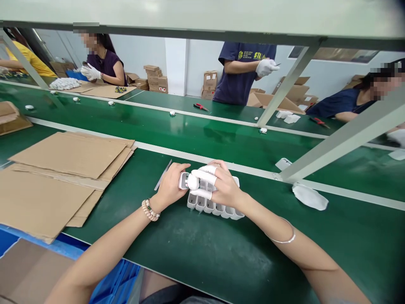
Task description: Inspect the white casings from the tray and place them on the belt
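Note:
My left hand (171, 185) and my right hand (221, 185) meet over a small white plastic part (184, 180), both gripping it. White finger cots cover several fingertips of my right hand. Just below the hands stands a row of several white plastic housings (215, 207) on the green table (205, 253). A beaded bracelet sits on my left wrist, a thin bangle on my right forearm.
Flattened cardboard sheets (63, 169) lie to the left. A thin metal strip (163, 175) lies beside my left hand. A white cloth (310, 196) rests at right by a slanted grey frame post (332, 143). Small white parts ride the green conveyor (190, 126). Other people work opposite.

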The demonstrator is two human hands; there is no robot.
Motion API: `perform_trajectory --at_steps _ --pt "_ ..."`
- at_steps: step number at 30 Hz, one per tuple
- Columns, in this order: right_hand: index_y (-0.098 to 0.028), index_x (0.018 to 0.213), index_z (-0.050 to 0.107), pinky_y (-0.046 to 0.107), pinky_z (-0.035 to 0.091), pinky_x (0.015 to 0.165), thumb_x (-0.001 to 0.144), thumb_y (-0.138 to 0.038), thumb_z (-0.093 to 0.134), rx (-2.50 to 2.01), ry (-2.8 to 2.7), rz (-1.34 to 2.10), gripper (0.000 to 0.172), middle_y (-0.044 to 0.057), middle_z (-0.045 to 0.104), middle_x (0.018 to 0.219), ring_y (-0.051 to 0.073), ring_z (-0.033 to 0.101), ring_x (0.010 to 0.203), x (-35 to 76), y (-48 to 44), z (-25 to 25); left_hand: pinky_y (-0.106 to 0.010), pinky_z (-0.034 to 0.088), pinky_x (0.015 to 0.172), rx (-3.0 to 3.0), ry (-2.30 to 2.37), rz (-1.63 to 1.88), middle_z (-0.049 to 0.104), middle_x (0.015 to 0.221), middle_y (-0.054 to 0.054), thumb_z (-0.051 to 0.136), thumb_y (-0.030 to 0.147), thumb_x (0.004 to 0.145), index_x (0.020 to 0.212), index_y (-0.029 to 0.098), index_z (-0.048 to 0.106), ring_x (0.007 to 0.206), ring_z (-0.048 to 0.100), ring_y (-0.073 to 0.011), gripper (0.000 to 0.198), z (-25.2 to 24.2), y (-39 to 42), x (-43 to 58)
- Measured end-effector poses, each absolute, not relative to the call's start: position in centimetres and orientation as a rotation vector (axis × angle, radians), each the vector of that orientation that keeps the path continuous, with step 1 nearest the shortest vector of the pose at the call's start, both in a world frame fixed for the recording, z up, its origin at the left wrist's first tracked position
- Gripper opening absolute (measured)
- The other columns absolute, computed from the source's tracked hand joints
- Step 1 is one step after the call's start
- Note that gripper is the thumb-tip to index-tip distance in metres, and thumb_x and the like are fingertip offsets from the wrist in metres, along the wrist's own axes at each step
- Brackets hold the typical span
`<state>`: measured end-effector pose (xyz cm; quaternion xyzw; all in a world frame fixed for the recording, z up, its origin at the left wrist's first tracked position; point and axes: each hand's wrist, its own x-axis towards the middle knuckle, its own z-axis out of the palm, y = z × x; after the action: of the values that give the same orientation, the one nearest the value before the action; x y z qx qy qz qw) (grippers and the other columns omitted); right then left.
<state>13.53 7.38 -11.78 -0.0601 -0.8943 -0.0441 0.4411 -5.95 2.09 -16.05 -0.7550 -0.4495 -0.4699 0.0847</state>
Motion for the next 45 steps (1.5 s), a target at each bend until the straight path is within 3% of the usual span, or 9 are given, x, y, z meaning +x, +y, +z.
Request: perform_trajectory --at_steps 7,18,27,31,36,41,45 --pt "-0.019 0.131 0.053 0.047 0.048 0.085 0.086 -0.035 0.067 -0.203 -2.229 -0.148 0.050 0.010 0.065 0.097 0.022 0.060 0.085 13.6 7.0 -11.7 -0.030 0.049 0.065 -2.160 -1.418 -1.320 0.058 0.090 -0.006 0.058 0.012 0.076 0.120 0.015 0.046 0.080 0.058 -0.0199 0.046 -15.8 1.9 -5.7" --pt "-0.016 0.126 0.056 0.046 0.046 0.086 0.089 -0.028 0.062 -0.271 -2.262 -0.261 0.040 0.011 0.065 0.094 0.022 0.059 0.083 13.6 6.1 -11.7 -0.031 0.049 0.066 -2.123 -1.424 -1.245 0.059 0.091 -0.007 0.056 0.014 0.079 0.122 0.015 0.046 0.081 0.059 -0.0209 0.044 -16.0 1.9 -5.6" --pt "-0.018 0.134 0.051 0.048 0.046 0.088 0.089 -0.038 0.063 -0.353 -2.254 -0.158 0.051 0.010 0.070 0.092 0.024 0.062 0.081 13.3 6.0 -11.9 -0.031 0.049 0.065 -2.107 -1.429 -1.246 0.061 0.090 -0.007 0.057 0.014 0.078 0.122 0.015 0.047 0.079 0.060 -0.0211 0.045 -16.0 1.9 -5.6" --pt "-0.021 0.124 0.057 0.047 0.048 0.089 0.088 -0.040 0.064 -0.361 -2.200 -0.110 0.041 0.009 0.073 0.095 0.023 0.066 0.081 13.1 5.9 -12.4 -0.031 0.049 0.065 -2.095 -1.447 -1.258 0.061 0.089 -0.007 0.057 0.015 0.078 0.122 0.016 0.046 0.078 0.061 -0.0208 0.046 -15.9 1.6 -5.3" --pt "-0.020 0.116 0.064 0.052 0.051 0.092 0.091 -0.037 0.062 -0.273 -2.177 -0.136 0.030 0.011 0.073 0.102 0.024 0.069 0.091 12.9 5.9 -13.1 -0.032 0.051 0.069 -2.104 -1.476 -1.334 0.061 0.089 -0.005 0.061 0.017 0.076 0.124 0.017 0.045 0.078 0.062 -0.0203 0.051 -16.1 1.5 -5.2" --pt "-0.015 0.117 0.063 0.057 0.048 0.099 0.089 -0.039 0.062 -0.231 -2.248 -0.106 0.038 0.020 0.063 0.123 0.029 0.060 0.115 12.9 5.6 -12.9 -0.032 0.052 0.071 -2.046 -1.581 -1.424 0.062 0.092 -0.005 0.056 0.008 0.070 0.125 0.018 0.044 0.080 0.062 -0.0193 0.057 -16.2 1.6 -5.4" --pt "-0.016 0.120 0.062 0.061 0.046 0.101 0.090 -0.041 0.061 -0.276 -2.338 -0.083 0.039 0.020 0.061 0.124 0.031 0.055 0.122 13.0 5.3 -12.8 -0.031 0.052 0.071 -2.041 -1.595 -1.470 0.062 0.092 -0.004 0.057 0.009 0.069 0.125 0.019 0.045 0.079 0.062 -0.0182 0.058 -16.4 1.6 -5.5"
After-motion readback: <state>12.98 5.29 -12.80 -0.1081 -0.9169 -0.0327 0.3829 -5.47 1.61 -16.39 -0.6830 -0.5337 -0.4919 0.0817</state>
